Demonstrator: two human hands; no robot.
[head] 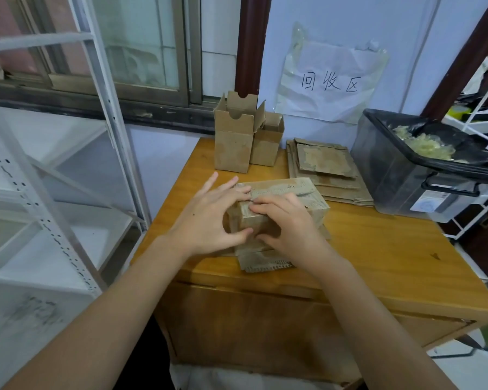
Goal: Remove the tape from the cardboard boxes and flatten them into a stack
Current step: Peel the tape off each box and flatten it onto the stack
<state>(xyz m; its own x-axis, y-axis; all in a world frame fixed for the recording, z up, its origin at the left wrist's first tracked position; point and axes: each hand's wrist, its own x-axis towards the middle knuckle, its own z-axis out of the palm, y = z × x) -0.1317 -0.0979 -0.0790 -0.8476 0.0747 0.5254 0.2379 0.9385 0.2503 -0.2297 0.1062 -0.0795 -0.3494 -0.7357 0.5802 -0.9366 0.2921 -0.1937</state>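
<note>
A closed brown cardboard box (299,192) lies on the wooden table (378,249), with worn tape along its top seam. My left hand (209,220) grips the box's near left end, thumb underneath and fingers spread over the top. My right hand (288,223) rests on the same end, fingertips pinching at the tape edge on the seam. A flattened piece of cardboard (262,261) sticks out from under the box. Behind, to the right, lies a stack of flattened boxes (327,170). Two upright open boxes (237,136) stand at the back of the table.
A dark plastic bin (406,175) lined with a black bag holds crumpled tape at the table's right. A paper sign hangs on the wall behind. White metal shelving (54,192) stands at the left, another white rack at the far right.
</note>
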